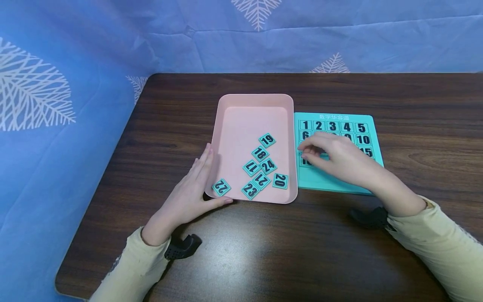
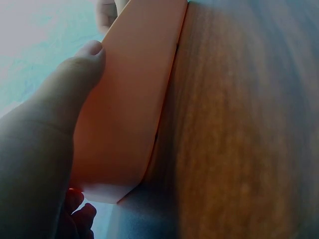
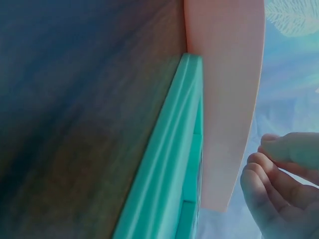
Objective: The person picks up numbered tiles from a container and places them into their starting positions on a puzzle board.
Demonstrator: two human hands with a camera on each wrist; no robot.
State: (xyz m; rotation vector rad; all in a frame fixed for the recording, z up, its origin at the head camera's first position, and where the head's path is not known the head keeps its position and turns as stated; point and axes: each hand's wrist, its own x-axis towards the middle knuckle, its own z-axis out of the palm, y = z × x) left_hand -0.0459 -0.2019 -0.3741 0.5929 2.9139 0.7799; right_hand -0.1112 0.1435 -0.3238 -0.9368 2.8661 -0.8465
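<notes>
My left hand (image 1: 188,193) rests against the near left corner of a pink tray (image 1: 241,119), straight fingers along its left side and thumb at its near edge. In the left wrist view the thumb (image 2: 82,67) touches the tray's outer wall (image 2: 129,94). Several numbered teal tiles lie loose in the tray, among them 19 (image 1: 267,140), 24 (image 1: 268,166) and 22 (image 1: 221,187). Over the teal number board (image 1: 320,181) hovers my right hand (image 1: 339,157), loosely curled, with no tile visible at its fingertips. It hides the middle of the number rows.
The board lies against the tray's right side on a dark wooden table (image 1: 241,251). A blue cloth with white leaf prints (image 1: 211,46) hangs behind the table and along its left. Each wrist wears a black device, such as the left one (image 1: 183,246).
</notes>
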